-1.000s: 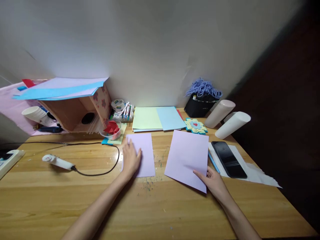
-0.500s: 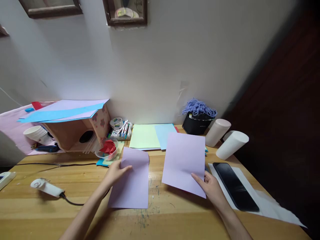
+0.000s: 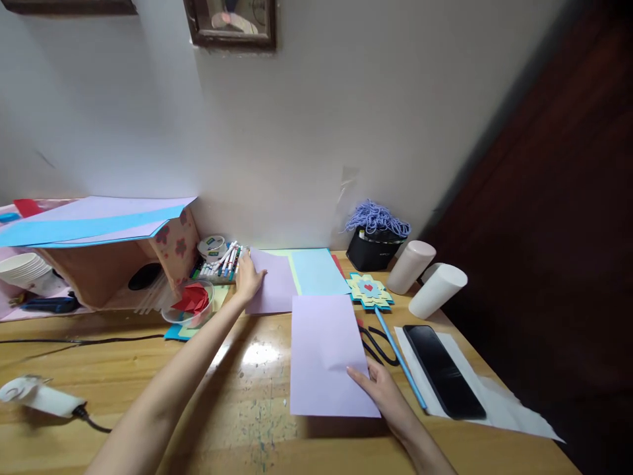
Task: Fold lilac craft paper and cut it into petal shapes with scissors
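My left hand reaches to the back of the table and grips the left edge of a smaller purple paper sheet, thumb on top. That sheet lies over the pale green and light blue paper near the wall. Nearer to me, my right hand pinches the lower right edge of a larger purple paper sheet, its thumb on the upper face. This sheet is tilted above the tabletop and partly covers black-handled scissors. Beyond it lies a layered paper flower on a blue stick.
A phone on white paper and two white cylinders stand on the right, by a black pouch with purple yarn. On the left are a paper-topped box, markers, a bowl of red paper and a glue gun.
My left hand has carried the smaller sheet from the table front back onto the coloured papers. The larger sheet has shifted left and lower, uncovering the flower, stick and scissors handles.
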`<move>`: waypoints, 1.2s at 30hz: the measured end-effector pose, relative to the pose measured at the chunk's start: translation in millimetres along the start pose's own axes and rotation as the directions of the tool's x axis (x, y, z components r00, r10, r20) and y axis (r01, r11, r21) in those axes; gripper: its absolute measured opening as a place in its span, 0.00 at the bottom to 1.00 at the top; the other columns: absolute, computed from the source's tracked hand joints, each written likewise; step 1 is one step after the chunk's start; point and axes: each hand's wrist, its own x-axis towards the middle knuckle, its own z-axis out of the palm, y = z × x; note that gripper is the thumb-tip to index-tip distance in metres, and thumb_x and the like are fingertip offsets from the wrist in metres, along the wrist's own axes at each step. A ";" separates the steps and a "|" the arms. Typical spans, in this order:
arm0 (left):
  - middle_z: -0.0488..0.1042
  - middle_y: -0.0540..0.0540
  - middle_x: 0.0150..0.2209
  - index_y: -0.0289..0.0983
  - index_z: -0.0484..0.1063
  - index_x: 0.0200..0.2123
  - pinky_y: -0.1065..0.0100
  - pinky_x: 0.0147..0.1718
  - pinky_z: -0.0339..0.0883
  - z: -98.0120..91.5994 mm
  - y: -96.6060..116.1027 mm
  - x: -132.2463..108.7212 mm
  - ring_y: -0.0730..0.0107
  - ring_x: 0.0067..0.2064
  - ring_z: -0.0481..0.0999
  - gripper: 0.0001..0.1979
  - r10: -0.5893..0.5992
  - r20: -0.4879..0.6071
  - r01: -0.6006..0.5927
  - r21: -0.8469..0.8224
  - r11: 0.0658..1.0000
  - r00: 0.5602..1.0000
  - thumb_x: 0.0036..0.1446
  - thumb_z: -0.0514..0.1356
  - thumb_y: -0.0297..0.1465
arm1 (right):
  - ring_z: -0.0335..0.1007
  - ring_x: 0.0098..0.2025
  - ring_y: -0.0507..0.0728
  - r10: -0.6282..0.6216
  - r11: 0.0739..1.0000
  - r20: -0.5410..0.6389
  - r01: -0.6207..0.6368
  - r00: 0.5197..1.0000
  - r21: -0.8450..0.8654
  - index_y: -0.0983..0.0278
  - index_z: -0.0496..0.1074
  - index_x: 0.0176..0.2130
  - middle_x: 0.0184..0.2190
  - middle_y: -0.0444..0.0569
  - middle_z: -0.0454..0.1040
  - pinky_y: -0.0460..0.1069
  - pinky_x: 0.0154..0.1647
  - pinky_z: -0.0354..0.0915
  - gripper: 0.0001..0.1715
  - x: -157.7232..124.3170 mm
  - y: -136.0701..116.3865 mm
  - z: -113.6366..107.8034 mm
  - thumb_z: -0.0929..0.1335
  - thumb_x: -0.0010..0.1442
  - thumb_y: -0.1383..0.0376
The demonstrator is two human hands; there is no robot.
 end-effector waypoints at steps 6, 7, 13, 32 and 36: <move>0.66 0.37 0.48 0.32 0.65 0.46 0.58 0.51 0.59 -22.2 14.1 -64.1 0.59 0.51 0.66 0.14 0.412 0.231 -0.441 0.089 0.893 0.881 0.59 0.48 0.30 | 0.71 0.44 0.62 0.094 0.995 0.085 -0.096 0.992 0.018 0.67 0.71 0.40 0.40 0.54 0.76 0.56 0.47 0.64 0.23 -7.7 1.1 14.9 0.69 0.51 0.53; 0.68 0.40 0.46 0.34 0.66 0.44 0.61 0.50 0.61 -28.9 11.6 -82.3 0.63 0.49 0.68 0.14 0.475 0.364 -0.512 0.006 0.859 0.801 0.61 0.45 0.30 | 0.71 0.43 0.61 0.100 0.994 0.103 -0.104 0.990 0.032 0.67 0.71 0.40 0.40 0.53 0.76 0.56 0.46 0.64 0.22 -9.1 1.8 16.3 0.69 0.51 0.53; 0.62 0.41 0.57 0.38 0.57 0.57 0.56 0.57 0.54 -58.1 -17.7 -176.7 0.61 0.56 0.62 0.22 0.543 0.610 -0.621 -0.105 0.777 0.577 0.59 0.50 0.35 | 0.70 0.28 0.55 0.290 0.957 0.222 -0.277 0.931 -0.087 0.67 0.72 0.33 0.27 0.48 0.75 0.47 0.27 0.64 0.22 -15.8 5.6 16.1 0.66 0.53 0.50; 0.66 0.43 0.52 0.38 0.64 0.51 0.62 0.52 0.59 -54.3 -39.8 -192.8 0.66 0.51 0.65 0.16 0.569 0.532 -0.583 -0.164 0.796 0.627 0.61 0.45 0.30 | 0.54 0.60 0.58 -0.261 0.263 0.541 0.599 0.799 -0.757 0.54 0.57 0.59 0.59 0.46 0.59 0.57 0.59 0.55 0.27 -0.3 2.7 29.1 0.60 0.60 0.65; 0.69 0.42 0.47 0.36 0.65 0.48 0.65 0.48 0.63 -51.6 -41.2 -192.1 0.67 0.48 0.68 0.15 0.564 0.515 -0.544 -0.208 0.813 0.645 0.61 0.44 0.27 | 0.54 0.60 0.59 -0.228 0.224 0.596 0.637 0.770 -0.738 0.54 0.58 0.58 0.60 0.45 0.57 0.57 0.58 0.56 0.27 0.6 5.0 25.4 0.60 0.60 0.66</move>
